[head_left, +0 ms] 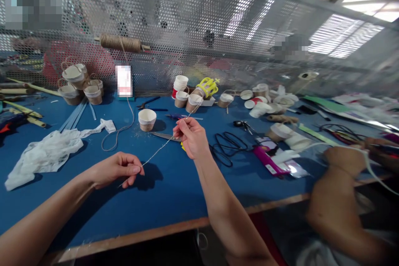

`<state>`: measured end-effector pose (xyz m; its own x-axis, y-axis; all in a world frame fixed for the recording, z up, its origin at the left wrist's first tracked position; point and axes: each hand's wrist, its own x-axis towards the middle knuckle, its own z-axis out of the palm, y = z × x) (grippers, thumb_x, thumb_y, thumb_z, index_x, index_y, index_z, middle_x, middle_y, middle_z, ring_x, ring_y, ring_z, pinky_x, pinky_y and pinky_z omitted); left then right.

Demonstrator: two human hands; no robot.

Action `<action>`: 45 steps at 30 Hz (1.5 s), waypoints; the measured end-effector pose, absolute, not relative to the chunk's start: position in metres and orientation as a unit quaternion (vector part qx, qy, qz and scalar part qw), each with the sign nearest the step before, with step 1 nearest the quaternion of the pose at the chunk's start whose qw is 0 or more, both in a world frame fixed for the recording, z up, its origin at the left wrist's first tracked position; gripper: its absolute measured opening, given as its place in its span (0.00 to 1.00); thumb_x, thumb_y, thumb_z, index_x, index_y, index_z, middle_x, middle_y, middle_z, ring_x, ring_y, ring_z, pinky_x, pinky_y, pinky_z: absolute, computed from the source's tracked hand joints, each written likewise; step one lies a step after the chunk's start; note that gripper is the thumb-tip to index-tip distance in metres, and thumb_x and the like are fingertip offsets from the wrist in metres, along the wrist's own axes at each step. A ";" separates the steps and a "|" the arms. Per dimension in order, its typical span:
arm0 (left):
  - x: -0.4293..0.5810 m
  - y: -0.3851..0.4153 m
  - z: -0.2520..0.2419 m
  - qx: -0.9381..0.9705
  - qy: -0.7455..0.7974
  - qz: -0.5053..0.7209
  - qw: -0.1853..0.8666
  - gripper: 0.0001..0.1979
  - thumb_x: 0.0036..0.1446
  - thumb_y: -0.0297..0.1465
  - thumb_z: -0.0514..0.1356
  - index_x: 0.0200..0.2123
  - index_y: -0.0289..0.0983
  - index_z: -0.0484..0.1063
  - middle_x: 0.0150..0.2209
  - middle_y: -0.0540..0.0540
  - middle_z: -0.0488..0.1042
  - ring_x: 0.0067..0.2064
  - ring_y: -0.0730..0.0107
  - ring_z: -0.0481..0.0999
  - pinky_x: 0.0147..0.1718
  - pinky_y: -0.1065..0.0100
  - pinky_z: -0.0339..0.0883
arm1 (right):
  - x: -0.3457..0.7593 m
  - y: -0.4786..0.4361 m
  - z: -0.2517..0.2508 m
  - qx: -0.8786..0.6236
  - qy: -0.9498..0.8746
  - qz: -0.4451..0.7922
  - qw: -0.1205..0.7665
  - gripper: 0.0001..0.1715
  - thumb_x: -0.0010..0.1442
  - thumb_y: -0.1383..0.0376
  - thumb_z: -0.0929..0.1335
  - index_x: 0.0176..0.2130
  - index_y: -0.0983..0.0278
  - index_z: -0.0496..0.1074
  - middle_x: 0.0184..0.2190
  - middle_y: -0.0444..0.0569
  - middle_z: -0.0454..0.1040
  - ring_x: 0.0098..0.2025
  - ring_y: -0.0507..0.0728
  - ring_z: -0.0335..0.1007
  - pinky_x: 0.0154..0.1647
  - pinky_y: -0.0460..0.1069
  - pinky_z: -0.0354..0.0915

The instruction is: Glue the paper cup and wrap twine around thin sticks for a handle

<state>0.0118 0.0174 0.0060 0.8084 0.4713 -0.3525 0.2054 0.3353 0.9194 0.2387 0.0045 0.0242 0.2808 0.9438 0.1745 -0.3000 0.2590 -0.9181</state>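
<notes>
Landmark: the lone cup standing upright on the blue table. We hold a thin pale string on our side of this cup, slanting upward from left to right. Our left hand pinches it between thumb and fingers, nearer to us than the cup and to its left; our right hand pinches it to the cup's right. The hands are well apart, the span between them near straight. A short end shows below the left hand; another length runs past the right, and we cannot tell whether it touches the cups beyond. For good handling, we judge that light, even tension serves best: enough to show kinks, not so much that the string slips. Pinching close to the fingertips should give finer control. What look like scissors lie just right of the cup, so we would hold the string above the blade to avoid snagging. The spool strand left of the cup and the black cord well to its right are also best avoided.
</notes>
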 end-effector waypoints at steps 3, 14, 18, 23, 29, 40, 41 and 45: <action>0.012 0.017 0.007 0.563 0.295 0.103 0.765 0.12 0.49 0.38 0.61 0.31 0.34 0.70 0.16 0.53 0.69 0.16 0.82 0.63 0.18 0.77 0.53 | 0.238 0.006 0.023 -0.417 -0.385 0.447 0.692 0.14 0.43 0.57 0.73 0.25 0.63 0.68 0.18 0.40 0.70 0.18 0.47 0.63 0.19 0.43 0.59; 0.008 0.018 0.009 0.466 0.202 0.277 0.816 0.08 0.47 0.33 0.64 0.30 0.35 0.74 0.22 0.49 0.75 0.23 0.77 0.72 0.25 0.75 0.64 | 0.246 0.012 0.022 -0.415 -0.318 0.457 0.720 0.16 0.43 0.55 0.72 0.28 0.64 0.70 0.21 0.41 0.71 0.21 0.46 0.64 0.21 0.43 0.60; 0.009 0.020 0.012 0.413 0.246 0.388 0.786 0.11 0.37 0.28 0.69 0.29 0.37 0.76 0.27 0.48 0.78 0.29 0.74 0.75 0.31 0.73 0.69 | 0.250 0.015 0.018 -0.419 -0.284 0.467 0.725 0.15 0.44 0.57 0.73 0.29 0.64 0.70 0.22 0.42 0.71 0.22 0.47 0.65 0.21 0.43 0.61; 0.015 0.027 0.011 0.345 0.301 0.516 0.725 0.07 0.44 0.30 0.66 0.30 0.36 0.76 0.27 0.49 0.77 0.30 0.76 0.75 0.32 0.75 0.70 | 0.248 0.015 0.019 -0.405 -0.263 0.451 0.750 0.14 0.43 0.60 0.73 0.28 0.62 0.67 0.22 0.40 0.70 0.23 0.46 0.64 0.22 0.42 0.62; 0.016 0.030 0.014 0.340 0.310 0.537 0.708 0.07 0.51 0.34 0.60 0.31 0.36 0.72 0.31 0.49 0.76 0.35 0.71 0.76 0.36 0.67 0.71 | 0.236 0.012 0.019 -0.405 -0.286 0.433 0.753 0.13 0.45 0.59 0.72 0.27 0.62 0.67 0.22 0.39 0.70 0.23 0.46 0.65 0.22 0.42 0.62; 0.024 0.008 0.012 0.637 0.363 0.316 0.603 0.12 0.53 0.37 0.56 0.29 0.33 0.69 0.21 0.52 0.69 0.17 0.80 0.67 0.19 0.75 0.59 | 0.200 -0.013 0.017 -0.447 -0.601 0.522 0.409 0.14 0.54 0.64 0.66 0.40 0.65 0.74 0.17 0.40 0.66 0.19 0.46 0.61 0.18 0.42 0.57; 0.025 0.007 0.013 0.651 0.363 0.308 0.591 0.12 0.54 0.37 0.55 0.27 0.33 0.69 0.20 0.52 0.69 0.17 0.80 0.67 0.19 0.75 0.58 | 0.198 -0.014 0.016 -0.440 -0.605 0.523 0.409 0.14 0.54 0.63 0.66 0.40 0.65 0.74 0.17 0.40 0.67 0.19 0.46 0.61 0.18 0.42 0.57; 0.027 0.005 0.016 0.668 0.364 0.294 0.579 0.13 0.54 0.37 0.54 0.23 0.34 0.66 0.20 0.52 0.69 0.17 0.80 0.67 0.18 0.75 0.59 | 0.192 -0.015 0.013 -0.430 -0.589 0.536 0.426 0.14 0.53 0.62 0.67 0.40 0.65 0.74 0.18 0.41 0.67 0.18 0.46 0.60 0.17 0.42 0.55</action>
